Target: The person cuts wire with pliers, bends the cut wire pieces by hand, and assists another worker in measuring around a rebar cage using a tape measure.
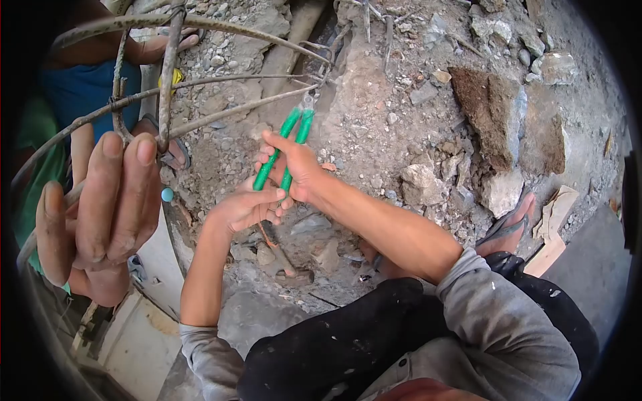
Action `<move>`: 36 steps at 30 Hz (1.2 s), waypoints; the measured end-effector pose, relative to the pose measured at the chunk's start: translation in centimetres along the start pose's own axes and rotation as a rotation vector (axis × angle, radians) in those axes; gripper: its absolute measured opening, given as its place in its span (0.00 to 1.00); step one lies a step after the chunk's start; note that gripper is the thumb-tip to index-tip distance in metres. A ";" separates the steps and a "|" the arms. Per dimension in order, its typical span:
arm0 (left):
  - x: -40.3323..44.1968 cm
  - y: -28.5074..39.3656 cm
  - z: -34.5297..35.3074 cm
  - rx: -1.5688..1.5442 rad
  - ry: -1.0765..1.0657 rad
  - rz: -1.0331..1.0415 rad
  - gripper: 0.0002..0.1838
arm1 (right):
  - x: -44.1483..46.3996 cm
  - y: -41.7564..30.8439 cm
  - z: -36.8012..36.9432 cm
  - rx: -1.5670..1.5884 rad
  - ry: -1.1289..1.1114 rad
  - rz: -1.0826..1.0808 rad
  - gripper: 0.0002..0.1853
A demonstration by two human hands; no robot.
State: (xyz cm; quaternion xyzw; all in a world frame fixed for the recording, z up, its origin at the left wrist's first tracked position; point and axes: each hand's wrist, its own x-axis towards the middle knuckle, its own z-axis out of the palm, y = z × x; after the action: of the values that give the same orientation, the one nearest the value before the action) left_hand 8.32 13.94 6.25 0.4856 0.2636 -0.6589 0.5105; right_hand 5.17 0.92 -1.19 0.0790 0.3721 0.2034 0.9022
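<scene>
Nearest lay the person's black trousers [321,327] and a grey sleeve [511,311]. To the left, close to the camera, a co-worker's hand [110,207] was curled among the rods [241,104]; which rod its fingers pressed on, I could not tell.

Further out, both of the person's own hands were on the pliers [305,125]. The left hand [242,206] had its fingers wrapped around the lower ends of the green handles, and the right hand [299,167] was clamped higher up, its thumb laid along one handle. The handles spread slightly towards the near end.

Beneath, a hammer [293,275] lay on the rubble [428,184], well apart from the pliers.

At the far end, the pliers' head stood at the joint where the rods met; whether the jaws had bitten on anything was too small to tell. Good work there, I judged, called for the head kept square to the joint, squeezing force from low on the handles, and the upper hand steering. The other hand's steadiness on the rods mattered too, since a shifting rod could throw the jaws off.
</scene>
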 end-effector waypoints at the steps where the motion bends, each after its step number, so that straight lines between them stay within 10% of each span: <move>1: -0.1 0.2 0.4 0.000 -0.003 0.002 0.23 | -0.4 -0.2 0.3 -0.067 0.040 -0.004 0.10; 10: 0.3 -0.4 1.3 0.105 0.094 0.058 0.25 | -2.2 -0.4 2.5 -0.502 0.470 -0.104 0.12; 12: 0.9 -2.1 0.4 1.018 0.587 0.487 0.38 | -1.0 0.1 3.1 -0.514 0.518 -0.099 0.12; 15: -0.5 0.6 5.6 1.405 0.924 0.079 0.48 | 0.9 0.9 4.2 -0.506 0.600 -0.109 0.10; 18: -0.5 -0.1 4.7 1.577 1.003 0.181 0.49 | 1.7 1.6 3.8 -0.352 0.560 -0.121 0.09; 23: -2.2 1.2 3.1 0.718 0.595 0.321 0.43 | 1.2 1.2 0.7 -0.121 0.234 -0.054 0.12; 25: -1.9 1.9 1.6 0.373 0.434 0.238 0.43 | 1.2 0.9 -0.5 0.103 -0.228 -0.049 0.12; 31: -0.8 0.7 2.1 0.255 0.186 0.023 0.41 | -1.3 -0.5 0.6 -0.183 0.120 0.028 0.14; 33: -0.4 -0.6 3.7 1.144 0.703 0.405 0.41 | -1.4 0.3 1.2 -0.249 0.224 -0.025 0.13; 36: -0.2 -2.1 5.8 1.616 1.017 0.433 0.42 | -0.4 1.2 2.6 -0.311 0.360 -0.050 0.13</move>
State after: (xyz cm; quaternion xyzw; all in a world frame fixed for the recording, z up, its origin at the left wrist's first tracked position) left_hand 4.25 9.88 8.34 0.9530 -0.1734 -0.2452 -0.0402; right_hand 6.32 1.87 1.28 -0.1076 0.4932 0.2466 0.8273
